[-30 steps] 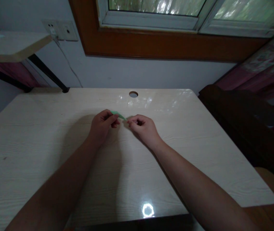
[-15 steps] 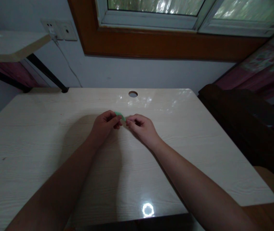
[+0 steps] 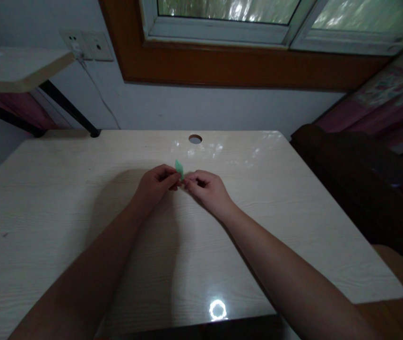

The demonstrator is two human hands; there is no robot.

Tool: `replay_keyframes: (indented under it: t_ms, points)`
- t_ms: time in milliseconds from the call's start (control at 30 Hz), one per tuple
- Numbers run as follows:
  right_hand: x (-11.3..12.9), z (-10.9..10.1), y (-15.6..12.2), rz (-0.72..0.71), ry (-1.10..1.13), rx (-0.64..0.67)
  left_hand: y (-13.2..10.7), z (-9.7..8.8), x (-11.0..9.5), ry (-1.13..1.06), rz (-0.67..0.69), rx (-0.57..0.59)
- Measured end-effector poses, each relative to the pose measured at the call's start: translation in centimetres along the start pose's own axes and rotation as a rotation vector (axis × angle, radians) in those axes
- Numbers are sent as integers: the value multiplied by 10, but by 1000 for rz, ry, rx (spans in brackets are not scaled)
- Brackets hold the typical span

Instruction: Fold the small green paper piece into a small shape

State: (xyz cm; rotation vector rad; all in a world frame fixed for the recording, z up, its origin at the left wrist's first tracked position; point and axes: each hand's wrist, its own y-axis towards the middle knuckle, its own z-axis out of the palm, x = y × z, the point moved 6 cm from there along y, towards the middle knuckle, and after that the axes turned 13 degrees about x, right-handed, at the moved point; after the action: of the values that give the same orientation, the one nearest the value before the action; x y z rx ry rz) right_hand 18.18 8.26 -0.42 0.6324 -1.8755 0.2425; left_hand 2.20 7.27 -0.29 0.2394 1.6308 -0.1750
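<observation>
A small green strip of paper stands up between my two hands over the middle of a pale wooden desk. My left hand pinches its lower end with thumb and fingers closed. Right beside it, my right hand pinches the same piece, fingers curled in. The fingertips of both hands touch or nearly touch. Both forearms reach in from the near edge.
A round cable hole sits near the desk's far edge. A wall socket with a cord is on the wall at left, above a side shelf. Dark wooden furniture stands to the right, a window above.
The green strip lay stretched sideways between the hands. It has been bent double and now stands upright. The hands moved closer together.
</observation>
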Motion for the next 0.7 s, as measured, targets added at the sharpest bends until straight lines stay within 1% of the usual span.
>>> replay_keyframes:
  t_ms: [100, 233, 300, 433, 567, 700]
  points:
    - [3, 0, 0, -11, -62, 3, 0, 1, 0, 0, 1, 7]
    - [1, -2, -1, -9, -35, -63, -2, 4, 2, 18, -5, 50]
    - [-2, -3, -2, -4, 2, -82, -3, 5, 4, 29, -7, 85]
    - [-5, -2, -1, 28, 88, -76, -3, 7, 6, 53, 6, 123]
    - [-4, -1, 0, 56, 203, -61, -3, 7, 5, 95, 0, 127]
    - [-3, -3, 0, 57, 300, -82, -3, 9, 1, 155, 22, 137]
